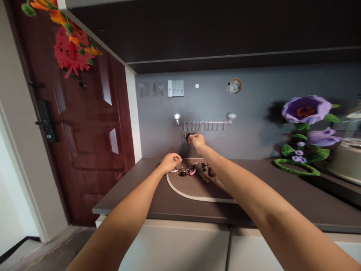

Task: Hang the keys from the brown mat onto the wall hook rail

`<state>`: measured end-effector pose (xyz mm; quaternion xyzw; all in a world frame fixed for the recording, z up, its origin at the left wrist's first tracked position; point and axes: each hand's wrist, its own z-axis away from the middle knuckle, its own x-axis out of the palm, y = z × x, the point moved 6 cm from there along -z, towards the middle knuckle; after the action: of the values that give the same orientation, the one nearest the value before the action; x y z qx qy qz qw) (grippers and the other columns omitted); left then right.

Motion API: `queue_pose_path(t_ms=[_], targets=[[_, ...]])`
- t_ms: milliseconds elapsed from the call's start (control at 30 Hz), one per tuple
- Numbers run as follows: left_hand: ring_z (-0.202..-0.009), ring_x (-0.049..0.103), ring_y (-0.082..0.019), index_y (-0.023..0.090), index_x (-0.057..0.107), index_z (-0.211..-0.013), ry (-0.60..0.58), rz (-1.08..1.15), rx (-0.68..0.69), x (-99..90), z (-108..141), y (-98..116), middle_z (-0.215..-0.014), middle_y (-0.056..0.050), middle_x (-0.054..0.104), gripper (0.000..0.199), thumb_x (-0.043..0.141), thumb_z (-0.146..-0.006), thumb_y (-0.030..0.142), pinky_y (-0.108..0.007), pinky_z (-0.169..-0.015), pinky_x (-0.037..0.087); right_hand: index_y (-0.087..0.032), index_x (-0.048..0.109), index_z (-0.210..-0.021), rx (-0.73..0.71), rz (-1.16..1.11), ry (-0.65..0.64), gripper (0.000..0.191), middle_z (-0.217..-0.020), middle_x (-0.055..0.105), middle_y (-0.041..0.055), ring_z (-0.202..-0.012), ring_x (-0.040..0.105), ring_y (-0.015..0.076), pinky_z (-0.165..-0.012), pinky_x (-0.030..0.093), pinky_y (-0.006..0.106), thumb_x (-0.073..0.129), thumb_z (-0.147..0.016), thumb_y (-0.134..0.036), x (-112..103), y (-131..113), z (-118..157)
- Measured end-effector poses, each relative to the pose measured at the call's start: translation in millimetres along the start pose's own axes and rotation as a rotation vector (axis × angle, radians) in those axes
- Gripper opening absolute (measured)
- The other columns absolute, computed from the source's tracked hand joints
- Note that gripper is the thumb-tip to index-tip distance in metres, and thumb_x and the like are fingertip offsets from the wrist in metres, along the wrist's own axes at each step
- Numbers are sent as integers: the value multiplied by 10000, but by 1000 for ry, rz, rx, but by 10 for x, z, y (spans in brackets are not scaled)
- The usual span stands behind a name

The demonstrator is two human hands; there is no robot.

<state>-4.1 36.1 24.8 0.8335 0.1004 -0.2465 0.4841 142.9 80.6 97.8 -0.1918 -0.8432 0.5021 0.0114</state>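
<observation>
Raised in front of the wall, my right hand (196, 142) pinches a small dark item with a metal ring (185, 133), just below the left part of a hook rail (204, 122). My left hand (170, 162) is low over the left edge of a white-rimmed mat (194, 197), its fingers curled together beside some keys (175, 172); whatever is between the fingertips is too small to make out. Several key rings and small items lie on the mat, among them a pink ring (192, 171) and a long brown piece (201, 175), partly behind my right forearm.
A dark shelf (214, 34) overhangs the counter (158, 205). Purple flowers (306, 110) with a green ring base (296, 168) stand at the right, near a pale rounded appliance (348, 158). A red-brown door (84, 139) is at the left.
</observation>
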Motion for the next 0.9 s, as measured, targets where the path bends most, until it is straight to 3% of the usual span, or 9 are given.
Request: queue_pose_path(t_ms=[233,500,900], targets=[[-540,502,-82,117,615,-784,-69,77,-17,-30,50,63,-646,-19,598,190,579,-676,269,-203,-543,397,-126,556,-743,29,-67,-191,157,-719,624,52,-612,539,86,-637,424,212,474,-750,-260,-50,-9,465],[-611,526,-99,107,639,-794,-169,-16,-20,13,86,49,-699,-32,625,211,614,-649,259,-227,-615,404,-152,603,-783,-148,327,-331,165,-777,641,31,-682,552,119,-680,404,240,490,-743,-266,-220,140,863],[-598,526,-103,109,661,-804,-249,-236,18,133,38,-71,-702,-37,643,254,562,-685,311,-214,-570,377,-165,629,-856,-327,653,-419,194,-837,663,54,-734,577,136,-670,390,220,462,-787,-234,-118,187,948]])
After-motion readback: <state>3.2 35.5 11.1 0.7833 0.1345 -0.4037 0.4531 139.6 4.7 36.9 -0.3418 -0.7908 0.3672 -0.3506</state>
